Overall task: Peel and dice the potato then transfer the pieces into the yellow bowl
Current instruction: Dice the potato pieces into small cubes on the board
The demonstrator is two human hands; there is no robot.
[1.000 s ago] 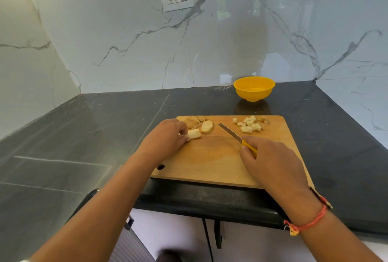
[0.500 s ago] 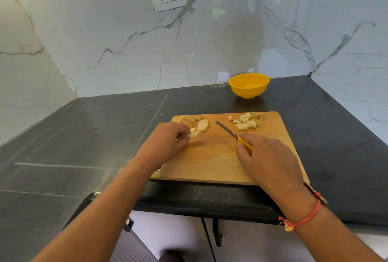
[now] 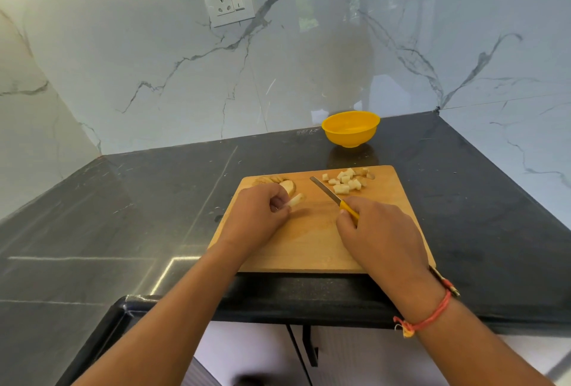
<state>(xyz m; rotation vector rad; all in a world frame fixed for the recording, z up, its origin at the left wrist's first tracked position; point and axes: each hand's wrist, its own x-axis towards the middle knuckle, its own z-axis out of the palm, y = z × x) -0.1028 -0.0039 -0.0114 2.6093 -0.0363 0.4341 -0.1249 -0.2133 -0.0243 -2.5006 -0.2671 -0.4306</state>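
– Fingers [image 3: 279, 200] of the left hand [image 3: 256, 218] curl in and pinch one potato strip [image 3: 297, 199] by its near end. What else is on the board [image 3: 309, 243]?
– One slice [image 3: 289, 186] just behind the strip and one small heap of peel [image 3: 265, 180] at the far left corner. A pile of dice [image 3: 347, 181] lies at the far right, perhaps ten; they overlap, so I can't count them surely.
– And the knife [image 3: 327, 192]?
– One. The right hand [image 3: 380, 237] is wrapped round its yellow handle. Its blade points away and left, with the tip between slice and dice.
– The bowl [image 3: 350, 133]?
– One, yellow, on the counter [image 3: 154, 200] beyond the board and apart from it.
– What differs from a second ago?
– The strip lay crosswise at the fingertips then; now its free end points away to the right. Knife, dice and bowl sit as before.
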